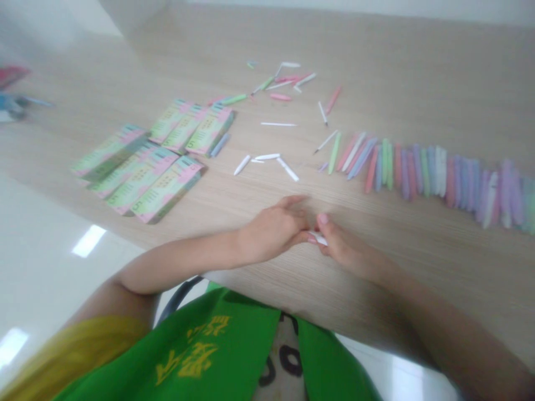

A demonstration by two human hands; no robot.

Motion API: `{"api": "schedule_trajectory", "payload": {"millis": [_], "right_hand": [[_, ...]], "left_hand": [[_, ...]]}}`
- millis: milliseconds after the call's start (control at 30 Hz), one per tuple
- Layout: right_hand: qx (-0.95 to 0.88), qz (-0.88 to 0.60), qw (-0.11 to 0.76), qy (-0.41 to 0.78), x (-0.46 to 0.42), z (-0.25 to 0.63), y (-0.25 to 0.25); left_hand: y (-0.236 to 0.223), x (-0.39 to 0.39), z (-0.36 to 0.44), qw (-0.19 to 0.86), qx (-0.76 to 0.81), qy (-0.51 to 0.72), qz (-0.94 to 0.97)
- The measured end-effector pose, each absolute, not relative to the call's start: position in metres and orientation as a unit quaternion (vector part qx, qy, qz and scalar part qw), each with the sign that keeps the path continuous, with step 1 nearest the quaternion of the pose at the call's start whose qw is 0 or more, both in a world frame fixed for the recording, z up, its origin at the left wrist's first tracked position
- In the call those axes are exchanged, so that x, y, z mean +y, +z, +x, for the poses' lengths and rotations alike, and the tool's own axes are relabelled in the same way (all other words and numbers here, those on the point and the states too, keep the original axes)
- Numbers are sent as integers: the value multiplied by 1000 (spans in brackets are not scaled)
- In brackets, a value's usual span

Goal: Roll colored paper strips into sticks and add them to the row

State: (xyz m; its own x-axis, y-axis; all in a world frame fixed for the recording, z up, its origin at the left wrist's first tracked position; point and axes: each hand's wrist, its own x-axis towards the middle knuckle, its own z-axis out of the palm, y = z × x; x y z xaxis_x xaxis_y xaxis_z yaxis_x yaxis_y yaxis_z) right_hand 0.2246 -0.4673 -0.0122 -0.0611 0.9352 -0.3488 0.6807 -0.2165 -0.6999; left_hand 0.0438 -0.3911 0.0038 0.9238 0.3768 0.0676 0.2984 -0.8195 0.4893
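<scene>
My left hand point(279, 228) and my right hand point(340, 245) meet over the front part of the table. Between their fingertips is a small white pen part point(318, 238), pinched from both sides; my fingers hide some of it. Beyond the hands lie a white pen barrel point(287, 169), a white pen cap point(267, 157) and a pale lilac-white piece point(242, 165). Farther back is a thin white refill point(278, 124). A green pen barrel point(334, 153) and a dark-tipped refill point(325, 142) lie to the right of these.
A long row of pastel pens point(426, 170) stretches along the right side. Several green-and-pink boxes point(167, 189) stand in two groups at the left, beside a blue pen point(219, 145). Loose pink, green and white pen parts point(288, 79) are scattered at the back of the wooden table point(397, 78).
</scene>
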Motion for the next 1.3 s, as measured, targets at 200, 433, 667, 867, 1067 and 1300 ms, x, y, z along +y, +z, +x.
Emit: {"api": "schedule_trajectory", "payload": {"millis": [200, 433, 667, 867, 1067, 1300], "right_hand": [[-609, -657, 154, 417, -471, 217, 4], [-628, -656, 167, 385, -474, 213, 6], [-639, -650, 148, 383, -479, 212, 0], [-637, -644, 149, 396, -475, 214, 3], [-650, -638, 139, 390, -472, 217, 0], [-598, -572, 156, 539, -463, 235, -10]], "left_hand": [[1, -388, 43, 188, 238, 82, 949], [-4, -392, 46, 118, 177, 82, 974], [-6, -399, 48, 161, 183, 35, 969], [-1, -397, 48, 290, 266, 55, 917], [9, -396, 46, 268, 254, -22, 929], [2, -366, 40, 440, 244, -10, 864]]}}
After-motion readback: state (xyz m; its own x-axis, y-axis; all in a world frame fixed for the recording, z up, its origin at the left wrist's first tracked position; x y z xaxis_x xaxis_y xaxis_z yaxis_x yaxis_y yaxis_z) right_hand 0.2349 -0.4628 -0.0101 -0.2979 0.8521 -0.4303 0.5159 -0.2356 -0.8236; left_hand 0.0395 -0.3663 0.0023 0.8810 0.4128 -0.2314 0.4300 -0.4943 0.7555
